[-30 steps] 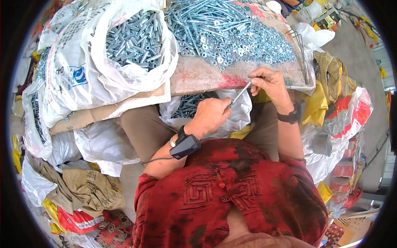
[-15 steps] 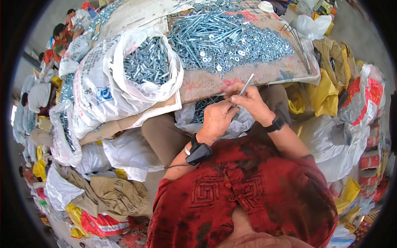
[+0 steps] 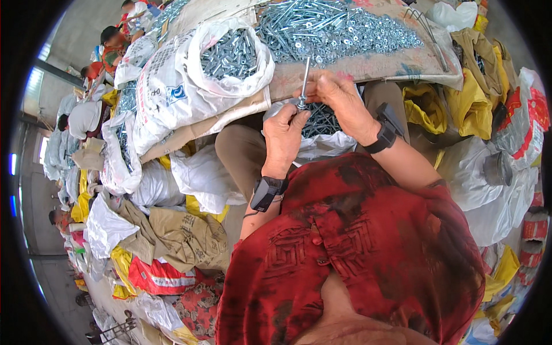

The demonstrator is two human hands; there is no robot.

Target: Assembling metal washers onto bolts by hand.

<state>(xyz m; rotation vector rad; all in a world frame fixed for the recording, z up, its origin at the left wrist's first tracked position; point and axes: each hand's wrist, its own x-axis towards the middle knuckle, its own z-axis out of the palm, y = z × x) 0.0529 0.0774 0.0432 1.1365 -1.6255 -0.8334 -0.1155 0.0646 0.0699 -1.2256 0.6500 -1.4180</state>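
Note:
My left hand (image 3: 283,138) is closed, thumb and finger pinching the lower end of a long thin metal bolt (image 3: 306,75). The bolt stands nearly upright, with a nut and washer (image 3: 301,103) just above the fingertips. Close on its right is my right hand (image 3: 345,106), its fingers bent together and their tips right beside the shaft. Whatever those fingers hold, if anything, is hidden. Below both hands, an open white sack (image 3: 325,145) between my knees contains many dark metal bolts (image 3: 323,121).
In front, a cloth-covered board (image 3: 368,70) bears heaped long bolts (image 3: 310,20) and loose washers and nuts (image 3: 374,37). A white woven sack (image 3: 158,109) of metal sleeves (image 3: 230,54) leans at left. Yellow sacks (image 3: 474,103) lie at right. Other people (image 3: 112,46) sit far left.
The bolt has swung from a rightward tilt to nearly upright. My left hand has shifted left and my right hand has drawn slightly apart from it. The whole view has shifted.

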